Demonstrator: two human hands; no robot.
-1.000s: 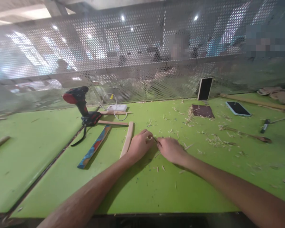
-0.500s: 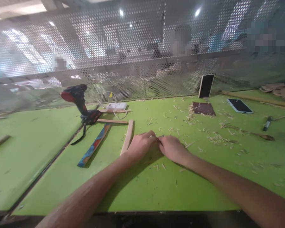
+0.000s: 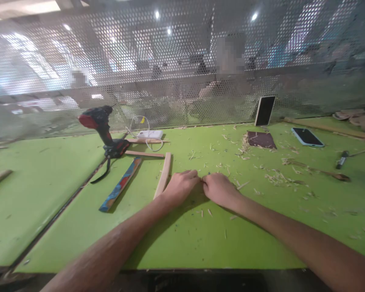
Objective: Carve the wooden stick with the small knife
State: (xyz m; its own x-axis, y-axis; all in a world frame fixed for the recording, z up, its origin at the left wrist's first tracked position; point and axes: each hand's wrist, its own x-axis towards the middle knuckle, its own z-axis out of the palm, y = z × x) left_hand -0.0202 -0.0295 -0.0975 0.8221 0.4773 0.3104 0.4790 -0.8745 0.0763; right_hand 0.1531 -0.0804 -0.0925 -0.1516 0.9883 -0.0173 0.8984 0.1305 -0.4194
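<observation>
My left hand and my right hand are side by side over the green tabletop, fingers curled in and knuckles nearly touching. A tiny dark bit of something shows between them, but the fingers cover it and I cannot make out what it is. Just left of my left hand lies a pale curved wooden strip. Beyond that is a flat stick painted blue and red. Small wood shavings lie around both hands.
A cordless drill stands at the left near a white power bank with a cable. Toward the right are brown sandpaper, two phones, a wooden spoon and a marker. A perforated metal screen runs along the back.
My left hand's fingers have drawn in slightly, with the raised index finger now lower. The right hand has hardly moved, and the objects on the table stay in place.
</observation>
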